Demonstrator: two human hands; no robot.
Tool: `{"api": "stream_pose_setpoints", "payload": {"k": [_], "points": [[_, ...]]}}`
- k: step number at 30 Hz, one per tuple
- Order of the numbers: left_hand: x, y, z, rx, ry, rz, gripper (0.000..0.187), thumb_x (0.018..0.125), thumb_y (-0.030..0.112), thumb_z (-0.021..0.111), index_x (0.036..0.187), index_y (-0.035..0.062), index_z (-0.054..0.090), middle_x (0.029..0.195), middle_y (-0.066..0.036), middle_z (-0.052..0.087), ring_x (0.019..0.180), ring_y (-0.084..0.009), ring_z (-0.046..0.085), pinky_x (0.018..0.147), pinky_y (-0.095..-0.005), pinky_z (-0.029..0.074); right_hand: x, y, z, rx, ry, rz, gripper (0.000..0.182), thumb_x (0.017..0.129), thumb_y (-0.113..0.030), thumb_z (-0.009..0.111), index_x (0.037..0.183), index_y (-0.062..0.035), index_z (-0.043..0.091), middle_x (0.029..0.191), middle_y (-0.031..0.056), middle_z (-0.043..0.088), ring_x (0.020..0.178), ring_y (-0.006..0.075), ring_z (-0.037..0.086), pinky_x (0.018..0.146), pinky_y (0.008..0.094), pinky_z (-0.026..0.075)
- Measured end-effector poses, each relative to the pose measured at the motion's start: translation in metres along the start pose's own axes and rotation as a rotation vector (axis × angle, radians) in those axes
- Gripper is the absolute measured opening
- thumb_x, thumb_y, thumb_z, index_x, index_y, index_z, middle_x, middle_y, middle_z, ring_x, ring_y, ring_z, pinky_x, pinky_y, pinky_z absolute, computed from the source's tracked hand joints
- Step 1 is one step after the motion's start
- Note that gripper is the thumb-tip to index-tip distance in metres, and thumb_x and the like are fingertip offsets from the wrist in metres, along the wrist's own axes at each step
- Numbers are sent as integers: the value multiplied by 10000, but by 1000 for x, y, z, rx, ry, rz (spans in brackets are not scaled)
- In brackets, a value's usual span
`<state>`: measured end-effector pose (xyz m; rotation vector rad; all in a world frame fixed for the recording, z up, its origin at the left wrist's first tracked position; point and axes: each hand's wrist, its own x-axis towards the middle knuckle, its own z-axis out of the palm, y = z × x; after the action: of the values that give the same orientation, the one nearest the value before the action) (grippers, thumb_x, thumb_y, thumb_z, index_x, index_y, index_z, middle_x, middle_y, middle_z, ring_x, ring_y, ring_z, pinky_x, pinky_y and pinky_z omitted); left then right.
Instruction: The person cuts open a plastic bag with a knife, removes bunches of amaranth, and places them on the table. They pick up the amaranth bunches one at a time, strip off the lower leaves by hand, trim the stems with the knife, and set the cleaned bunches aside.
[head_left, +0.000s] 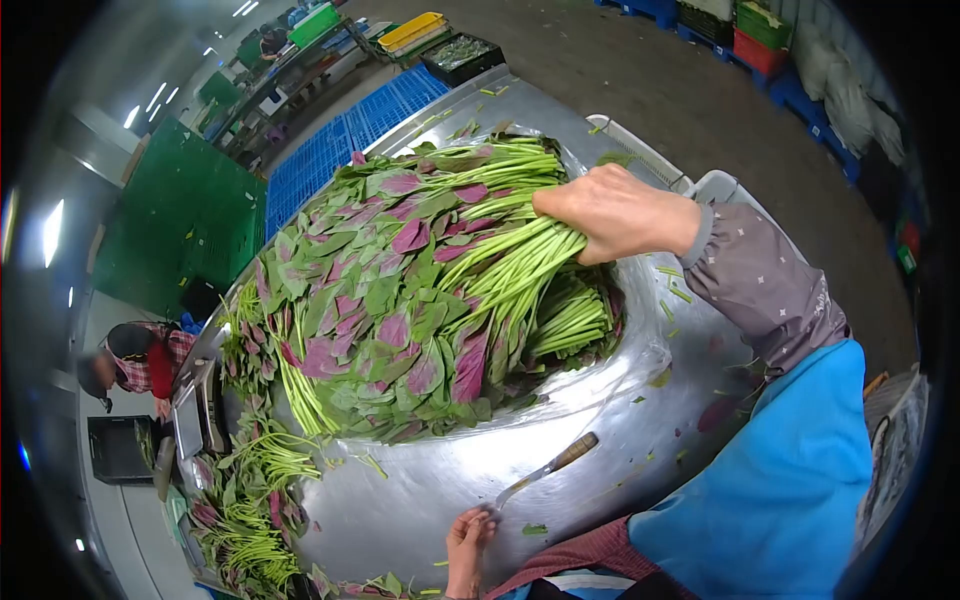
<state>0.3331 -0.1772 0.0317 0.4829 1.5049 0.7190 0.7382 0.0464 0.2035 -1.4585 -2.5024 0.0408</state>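
My right hand point(622, 212) is closed around a thick bundle of amaranth stems point(525, 260), at the right end of a large pile of amaranth point(390, 300) with green and purple leaves. The pile lies on clear plastic film, and more cut stem ends point(575, 325) show under the bundle. Near the bottom, my left hand point(468, 540) has its fingers curled together close to the blade tip of a knife. What they hold, if anything, I cannot make out. That knife point(572, 452), with its wooden handle, rests on the metal table point(430, 500).
Loose amaranth point(255, 545) lies along the table's left edge, close to a scale point(195, 415). A person point(150, 360) stands beyond it. Blue plastic pallets point(350, 135) and a black crate point(462, 58) lie past the far edge. A white basket point(640, 150) stands behind my right hand.
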Motion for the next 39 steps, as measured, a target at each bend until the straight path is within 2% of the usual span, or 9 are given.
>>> {"api": "stream_pose_setpoints", "payload": {"k": [5, 9, 13, 15, 19, 23, 33, 36, 39], "points": [[2, 1, 9, -7, -43, -9, 214, 878, 102, 488, 1070, 8, 501, 1002, -89, 579, 815, -134, 581, 719, -228, 481, -7, 8, 45, 116, -199, 113, 618, 592, -161, 667, 1148, -95, 404, 741, 143, 588, 701, 328, 580, 599, 420, 436], [0, 15, 47, 86, -143, 11, 198, 874, 76, 482, 1062, 19, 507, 971, -73, 585, 832, -158, 582, 744, -244, 478, -2, 1, 34, 28, -89, 81, 421, 568, -141, 645, 964, -72, 521, 654, 131, 576, 646, 315, 582, 553, 424, 428], [-10, 80, 118, 868, -453, 822, 314, 791, 23, 557, 1090, -27, 477, 991, -151, 566, 923, -258, 556, 819, -302, 429, 15, -23, -25, -134, -45, 73, 253, 521, -107, 613, 761, -43, 563, 580, 126, 555, 626, 319, 578, 530, 418, 421], [-19, 112, 165, 829, -567, 1150, 364, 736, -1, 580, 1087, -35, 490, 1039, -168, 533, 961, -300, 525, 831, -332, 409, 18, -25, -27, -121, 27, 46, 250, 514, -107, 611, 751, -40, 567, 583, 132, 555, 631, 325, 578, 532, 417, 422], [2, 150, 234, 1101, -360, 1648, 547, 719, 47, 601, 1203, -60, 370, 1215, -232, 379, 1107, -390, 386, 908, -426, 334, 14, -23, -26, -82, 5, 32, 262, 503, -120, 611, 747, -31, 572, 595, 145, 561, 646, 335, 580, 545, 425, 426], [66, 142, 254, 1461, -70, 1464, 742, 714, 245, 638, 1269, -74, 263, 1305, -242, 271, 1233, -374, 234, 1006, -494, 168, 7, -39, -51, -20, 65, 35, 261, 502, -135, 618, 732, -22, 573, 595, 159, 561, 643, 343, 579, 555, 438, 431], [58, 154, 245, 1040, -203, 1590, 628, 687, 128, 647, 1234, 6, 362, 1184, -176, 423, 1163, -268, 366, 985, -398, 256, -15, -45, -90, 469, 169, 44, 291, 564, -107, 611, 833, 2, 595, 638, 137, 580, 562, 211, 559, 532, 322, 426], [43, 164, 241, 51, -665, 834, 550, 741, 25, 572, 1245, 31, 351, 1187, -94, 416, 1159, -195, 357, 951, -306, 292, -18, -48, -61, 583, 146, 93, 267, 562, -92, 613, 813, -3, 588, 635, 104, 582, 561, 162, 547, 516, 307, 422], [42, 166, 221, -89, -975, 590, 595, 737, 4, 559, 1283, 27, 324, 1283, -93, 367, 1201, -203, 341, 1025, -352, 239, -28, -61, -14, 597, 234, 113, 226, 575, -135, 614, 775, -37, 573, 637, 128, 580, 560, 229, 572, 521, 333, 436]]}}
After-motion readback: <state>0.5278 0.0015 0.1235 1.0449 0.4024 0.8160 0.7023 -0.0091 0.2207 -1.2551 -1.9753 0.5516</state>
